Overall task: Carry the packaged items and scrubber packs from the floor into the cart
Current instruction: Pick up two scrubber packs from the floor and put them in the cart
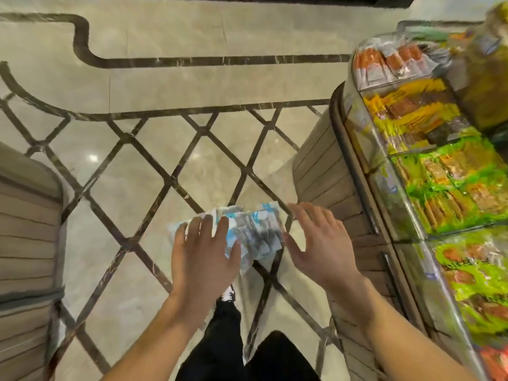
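While both hands sit at the bundle of blue-and-white packets [248, 232], this reads as the pickup step, not the carry. Landmark for everything below: the cart [365, 171].

- Bundle: clear-wrapped, low over the marble floor [165, 86], just left of the cart's slatted side panel. Motion blur; can't tell if it rests on the floor or is already lifted a bit.
- Left hand [204, 251]: on the side of the bundle far from the cart, fingers spread and laid flat over the top, touching the wrap. Not curled round it.
- Right hand [320, 243]: between bundle and cart, fingers straight and spread wide, palm facing the bundle's near end. Contact unclear, looks just beside or barely touching.
- Cart top: already stacked with wrapped packs, orange [384, 64] at the far end, yellow [406, 114] next, green [450, 188] nearer the person. So the job looks partly done.
- Grey slatted seat [27, 232] well to the left of the cart, not involved.

Next move, my guess: close both hands on opposite ends of the bundle, lift, swing right and up over the cart's rim. Wrap looks slick and loose, so squeeze from both sides rather than pinching the film.
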Demonstrator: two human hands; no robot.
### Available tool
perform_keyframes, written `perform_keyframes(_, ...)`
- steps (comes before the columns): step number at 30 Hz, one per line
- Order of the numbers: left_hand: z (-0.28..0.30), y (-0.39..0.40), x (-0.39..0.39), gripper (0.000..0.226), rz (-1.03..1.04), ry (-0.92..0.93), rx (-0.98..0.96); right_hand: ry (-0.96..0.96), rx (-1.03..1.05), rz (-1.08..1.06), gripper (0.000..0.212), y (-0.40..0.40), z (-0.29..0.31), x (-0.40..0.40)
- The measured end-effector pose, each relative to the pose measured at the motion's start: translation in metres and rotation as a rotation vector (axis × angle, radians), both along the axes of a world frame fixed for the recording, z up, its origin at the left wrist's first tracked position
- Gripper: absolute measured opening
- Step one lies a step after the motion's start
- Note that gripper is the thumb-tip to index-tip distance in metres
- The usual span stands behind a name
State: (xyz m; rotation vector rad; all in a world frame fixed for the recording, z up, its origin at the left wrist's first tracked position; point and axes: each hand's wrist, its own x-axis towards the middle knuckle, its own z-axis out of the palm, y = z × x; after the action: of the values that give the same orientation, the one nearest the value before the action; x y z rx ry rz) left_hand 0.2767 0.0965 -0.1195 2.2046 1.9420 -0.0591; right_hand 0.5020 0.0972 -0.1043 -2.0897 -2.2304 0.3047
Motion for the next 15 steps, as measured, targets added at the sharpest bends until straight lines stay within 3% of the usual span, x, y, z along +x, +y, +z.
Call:
perform_keyframes(7,-0.092,0.049,0.015,0.052,0.092,-0.016,-0.152,0.055,-0.034,-0.046,0.057,0.053,-0.087,0.011)
perform_keyframes(15,-0.311,0.076,0.039,0.066,0.124,0.023,-0.418,0.064,-0.219,-0.013,0.055,0.118,-0.292,0.024)
